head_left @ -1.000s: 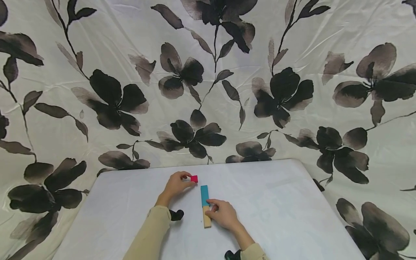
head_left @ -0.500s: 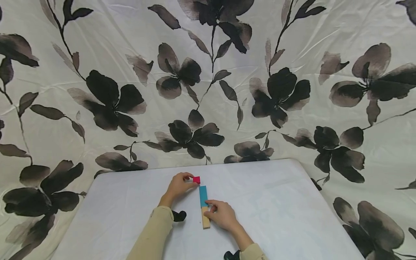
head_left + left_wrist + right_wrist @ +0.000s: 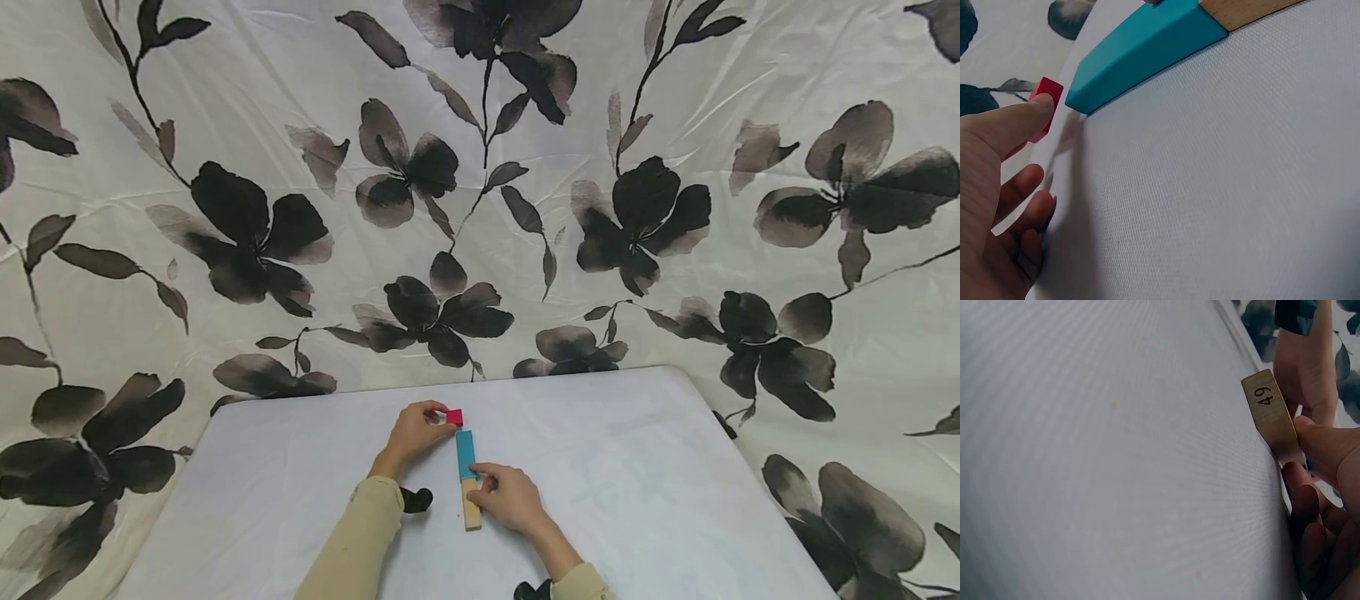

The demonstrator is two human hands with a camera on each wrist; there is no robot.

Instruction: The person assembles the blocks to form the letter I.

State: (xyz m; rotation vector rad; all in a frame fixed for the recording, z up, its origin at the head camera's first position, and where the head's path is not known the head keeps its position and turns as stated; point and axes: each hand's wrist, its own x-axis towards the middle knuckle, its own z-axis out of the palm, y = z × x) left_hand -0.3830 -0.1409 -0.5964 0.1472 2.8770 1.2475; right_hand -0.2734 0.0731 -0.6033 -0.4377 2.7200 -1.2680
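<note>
My left hand (image 3: pixel 414 432) pinches a small red block (image 3: pixel 454 417) between thumb and fingers, just beyond the far end of the blue block (image 3: pixel 466 454). In the left wrist view the red block (image 3: pixel 1054 90) stands a little apart from the blue block's end, with my thumb on its face. The natural wood block (image 3: pixel 471 504) lies end to end with the blue one, forming a straight line on the table. My right hand (image 3: pixel 513 497) grips the line near the joint, thumb on the wood block, index fingertip on the blue one. The wood block's near end (image 3: pixel 1266 403) bears the number 49.
The blocks lie on a white table (image 3: pixel 637 483) with rounded far corners. Behind it hangs a white cloth (image 3: pixel 540 333) printed with dark flowers. Black wrist devices (image 3: pixel 416 500) sit at both sleeves.
My left hand has brought the red block slightly right and nearer to the blue block's far end. My right hand stays at the joint, and the head view has shifted a little.
</note>
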